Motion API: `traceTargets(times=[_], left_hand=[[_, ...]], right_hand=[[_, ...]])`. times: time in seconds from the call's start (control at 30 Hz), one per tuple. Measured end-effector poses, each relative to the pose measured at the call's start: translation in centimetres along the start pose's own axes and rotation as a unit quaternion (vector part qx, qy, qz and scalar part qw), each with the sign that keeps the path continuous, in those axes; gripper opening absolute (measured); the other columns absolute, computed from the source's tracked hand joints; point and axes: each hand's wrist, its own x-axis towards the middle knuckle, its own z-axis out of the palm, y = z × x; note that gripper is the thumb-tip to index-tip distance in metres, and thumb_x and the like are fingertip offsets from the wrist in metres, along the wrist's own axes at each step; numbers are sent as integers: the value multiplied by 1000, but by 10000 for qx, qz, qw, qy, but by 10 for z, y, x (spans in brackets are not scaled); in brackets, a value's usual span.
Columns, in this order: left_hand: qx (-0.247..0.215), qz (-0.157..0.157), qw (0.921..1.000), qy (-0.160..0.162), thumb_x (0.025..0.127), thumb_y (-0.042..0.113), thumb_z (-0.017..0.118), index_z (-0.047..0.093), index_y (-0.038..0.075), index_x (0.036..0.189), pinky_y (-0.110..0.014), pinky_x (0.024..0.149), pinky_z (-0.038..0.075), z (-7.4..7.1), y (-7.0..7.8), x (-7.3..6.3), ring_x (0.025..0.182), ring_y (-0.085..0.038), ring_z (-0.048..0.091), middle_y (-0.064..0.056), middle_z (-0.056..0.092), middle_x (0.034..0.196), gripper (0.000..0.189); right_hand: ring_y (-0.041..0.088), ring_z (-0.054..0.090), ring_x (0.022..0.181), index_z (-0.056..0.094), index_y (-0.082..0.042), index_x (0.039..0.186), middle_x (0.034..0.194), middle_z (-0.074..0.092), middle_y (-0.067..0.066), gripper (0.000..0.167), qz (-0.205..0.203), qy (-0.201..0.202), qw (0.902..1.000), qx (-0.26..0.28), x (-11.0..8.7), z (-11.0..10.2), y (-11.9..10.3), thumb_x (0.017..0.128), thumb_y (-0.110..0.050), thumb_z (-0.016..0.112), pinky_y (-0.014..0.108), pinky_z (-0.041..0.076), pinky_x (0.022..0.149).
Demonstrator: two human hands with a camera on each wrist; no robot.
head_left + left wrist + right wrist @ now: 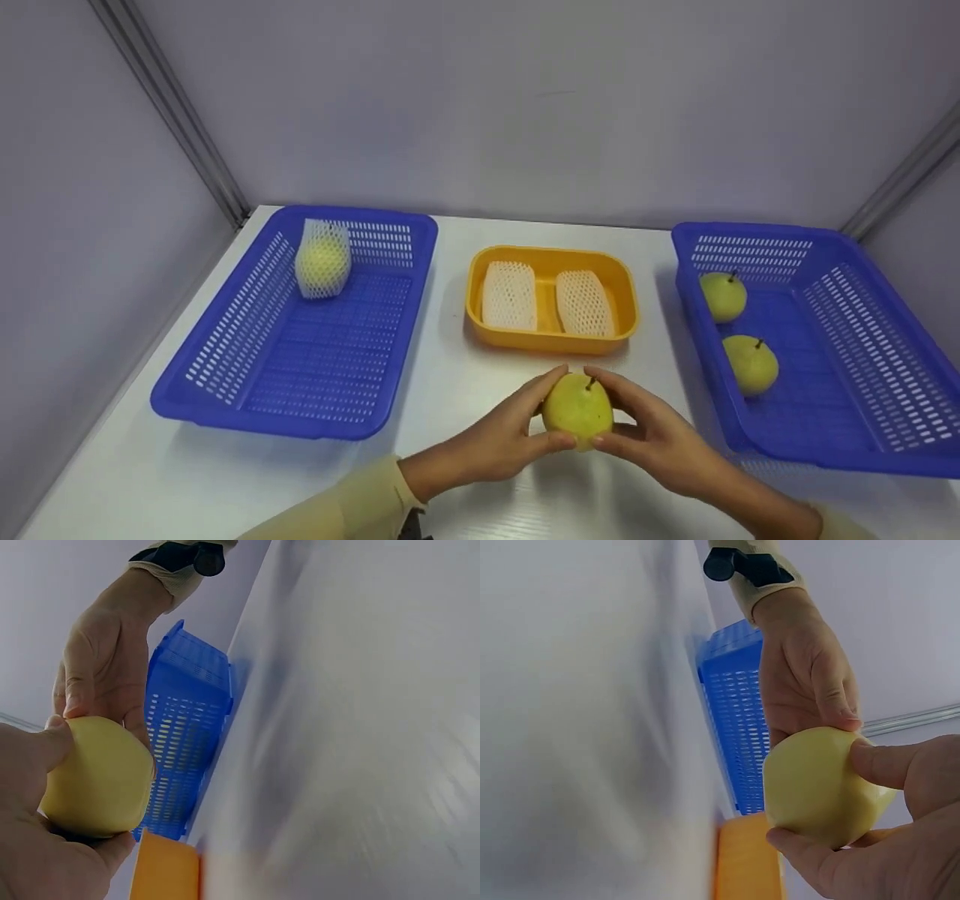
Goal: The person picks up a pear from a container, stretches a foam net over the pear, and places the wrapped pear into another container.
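Head view. Nearest: two pale sleeves (345, 499), cuffs back from the wrists, leaving the fingers unhindered. Left hand (499, 439): fingers and thumb curved part-way, gripping one flank of a pear (579, 411). Right hand (664, 439): likewise, gripping the other flank. Pear: between both hands, off the table (450, 394), stem up and leaning slightly right; held two-handed, it seems, for steadiness, the top left uncovered. Tray (551, 342), orange: just beyond the hands, central, probably for equal reach; two nets (510, 296) flat within, side by side, apart. Left basket (255, 426), blue: one netted pear (324, 262) at the far left corner, perhaps to keep floor space. Right basket (847, 461), blue: two bare pears (724, 297) along its near-side wall, likely handy to the right hand.

Left wrist view. Left hand's thumb and fingertip on the pear, spread to match its girth; right hand opposite.

Right wrist view. Right thumb above, fingers below, apparently cradling the pear's weight; left hand opposite.
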Motion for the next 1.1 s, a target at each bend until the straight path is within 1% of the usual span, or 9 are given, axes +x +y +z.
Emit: traceTargets(times=[0.17, 0.23, 0.3, 0.43, 0.5, 0.6, 0.73, 0.97, 1.1], left_hand=[[57, -317, 9994, 113, 99, 21, 67, 21, 0, 160, -30, 116, 35, 2, -10, -3, 147, -22, 33, -15, 30, 162, 78], [43, -418, 9990, 126, 99, 20, 68, 22, 0, 159, -33, 117, 36, 2, -13, -4, 148, -24, 33, -16, 30, 162, 78], [29, -473, 9988, 117, 98, 18, 69, 23, -1, 159, -34, 117, 36, 2, -16, -5, 148, -25, 33, -16, 30, 162, 79], [33, -595, 9982, 83, 97, 20, 70, 25, -1, 158, -31, 116, 36, 3, -24, -5, 147, -24, 35, -14, 33, 161, 79], [52, -638, 9979, 91, 96, 21, 72, 27, 1, 158, -29, 116, 37, 3, -27, -6, 146, -22, 37, -13, 36, 159, 78], [140, -644, 9978, 119, 95, 21, 73, 31, 2, 156, -29, 116, 37, 2, -33, -6, 143, -20, 40, -10, 40, 156, 77], [254, -597, 9978, 165, 95, 20, 74, 32, 1, 154, -30, 115, 38, 3, -39, -5, 142, -21, 42, -10, 43, 154, 75], [160, -596, 9973, 403, 94, 17, 75, 33, 0, 154, -29, 115, 38, 3, -45, -3, 142, -25, 42, -13, 42, 154, 75], [207, -571, 9969, 503, 94, 16, 75, 33, -1, 154, -30, 115, 38, 0, -50, 2, 141, -25, 43, -14, 43, 153, 75]], right_hand=[[1, 51, 126, 27, 10, 155, 147, 39, 36, 73, 38, -32, 10000, 69, 0, 6, 15, 97, -8, 68, 25, 51, 99], [4, 51, 127, 27, 9, 155, 149, 37, 36, 73, 122, -31, 9999, 54, 0, 8, 19, 97, -10, 68, 25, 51, 99], [14, 50, 131, 27, 8, 155, 152, 34, 35, 75, 275, -16, 9996, 68, 0, 9, 23, 97, -11, 69, 25, 51, 100], [42, 43, 136, 27, 10, 155, 155, 31, 34, 77, 586, -11, 9982, 111, 2, 10, 29, 95, -11, 71, 26, 51, 101], [48, 40, 137, 27, 10, 155, 155, 31, 33, 78, 697, -8, 9975, 133, 3, 11, 32, 94, -12, 72, 27, 50, 101], [50, 39, 138, 29, 10, 154, 154, 33, 32, 78, 768, 13, 9970, 123, 6, 12, 37, 93, -13, 73, 28, 50, 102], [50, 40, 138, 33, 11, 150, 152, 36, 31, 76, 743, 74, 9972, 89, 8, 13, 44, 92, -14, 75, 30, 50, 103], [49, 40, 138, 34, 11, 149, 150, 39, 30, 73, 620, 116, 9980, -44, 12, 12, 51, 93, -11, 74, 30, 48, 105], [47, 42, 137, 34, 10, 150, 151, 40, 29, 72, 518, 152, 9985, -99, 17, 9, 54, 93, -9, 74, 29, 48, 104]])
